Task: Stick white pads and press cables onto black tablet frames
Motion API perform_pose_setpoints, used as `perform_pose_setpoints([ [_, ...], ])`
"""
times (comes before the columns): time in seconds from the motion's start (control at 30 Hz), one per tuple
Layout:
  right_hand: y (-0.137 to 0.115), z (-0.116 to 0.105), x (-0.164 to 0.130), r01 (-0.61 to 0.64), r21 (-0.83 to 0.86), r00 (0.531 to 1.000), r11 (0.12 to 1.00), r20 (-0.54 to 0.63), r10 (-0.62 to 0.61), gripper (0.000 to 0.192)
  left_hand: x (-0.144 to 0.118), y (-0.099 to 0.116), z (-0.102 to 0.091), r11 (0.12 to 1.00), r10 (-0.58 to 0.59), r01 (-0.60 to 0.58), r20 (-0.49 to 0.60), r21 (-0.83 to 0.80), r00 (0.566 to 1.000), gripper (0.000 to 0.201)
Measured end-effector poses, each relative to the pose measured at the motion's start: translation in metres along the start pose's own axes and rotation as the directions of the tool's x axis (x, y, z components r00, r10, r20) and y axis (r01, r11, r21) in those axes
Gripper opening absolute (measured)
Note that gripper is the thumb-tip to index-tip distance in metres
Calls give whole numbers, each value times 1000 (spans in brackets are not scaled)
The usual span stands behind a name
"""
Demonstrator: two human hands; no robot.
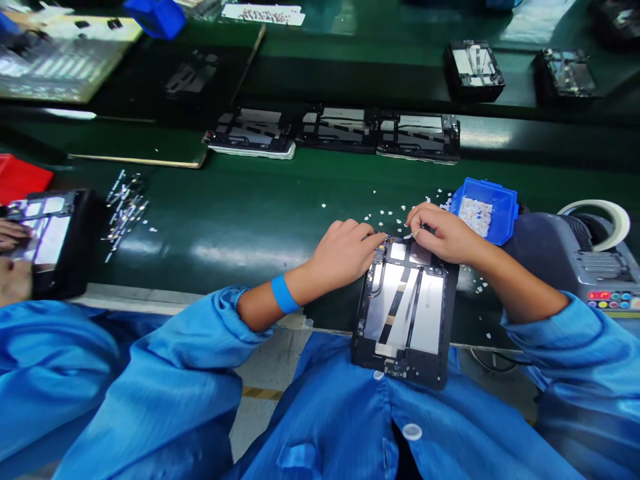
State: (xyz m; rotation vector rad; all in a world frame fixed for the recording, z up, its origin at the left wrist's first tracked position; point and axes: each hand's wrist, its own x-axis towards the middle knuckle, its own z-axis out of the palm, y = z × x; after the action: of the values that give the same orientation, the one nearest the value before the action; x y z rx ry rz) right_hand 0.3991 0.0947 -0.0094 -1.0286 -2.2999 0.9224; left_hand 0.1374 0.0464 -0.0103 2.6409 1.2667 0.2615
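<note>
An opened tablet with bare inner parts, pale panels and dark flat cables lies in front of me, its lower end jutting past the table edge. My left hand, a blue band on its wrist, grips the tablet's upper left corner with curled fingers. Over the upper right end, my right hand is closed in a pinch. A tiny white piece shows at those fingertips. Just behind the right hand stands a blue bin holding many small white pieces. More such bits lie scattered around it.
On the right is a grey tape dispenser with a tape roll. Three opened tablets line up ahead; stacks stand farther back. At left, a co-worker's hands touch another tablet, near scattered shiny strips.
</note>
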Motion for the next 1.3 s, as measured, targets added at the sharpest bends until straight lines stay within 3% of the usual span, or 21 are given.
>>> perform_pose_setpoints([
  [0.07,-11,-4,-4,-152,81,988,985,7,152,6,1,5,-5,990,-57,49,-54,-128,997,33],
  [0.13,-25,-5,-3,-222,123,975,967,47,218,5,4,13,-13,940,-142,107,-86,-324,986,29],
  [0.27,-49,1,3,-218,128,976,968,39,214,8,14,25,-21,649,-288,256,80,-716,954,19],
  [0.33,-56,6,4,-221,118,975,968,17,221,10,17,26,-17,492,-293,287,155,-822,944,19],
  [0.43,-59,15,1,-256,124,965,959,-26,261,9,16,25,-7,331,-301,252,152,-909,942,20],
  [0.6,-59,32,-3,-367,408,910,836,-28,413,8,11,25,2,296,-347,212,102,-931,932,13],
  [0.77,-64,47,-4,-319,642,885,697,-63,462,6,12,27,3,206,-409,169,72,-964,910,13],
  [0.87,-65,52,-7,-329,650,860,685,-94,502,11,12,27,-1,264,-444,148,17,-953,896,10],
  [0.97,-65,47,-13,-310,507,851,804,-229,472,17,11,24,-9,449,-416,182,-24,-875,909,6],
  [1.07,-67,37,-16,-192,202,909,960,-333,252,19,8,21,-19,612,-363,202,-45,-765,931,7],
  [1.17,-68,32,-15,-68,0,962,998,-267,65,10,6,19,-27,734,-314,200,-62,-649,947,8],
  [1.23,-68,34,-14,-57,-13,969,998,-241,53,12,6,18,-30,756,-291,207,-36,-621,956,7],
  [1.3,-67,38,-14,-109,71,961,992,-249,123,15,7,19,-29,684,-300,223,11,-695,954,6],
])
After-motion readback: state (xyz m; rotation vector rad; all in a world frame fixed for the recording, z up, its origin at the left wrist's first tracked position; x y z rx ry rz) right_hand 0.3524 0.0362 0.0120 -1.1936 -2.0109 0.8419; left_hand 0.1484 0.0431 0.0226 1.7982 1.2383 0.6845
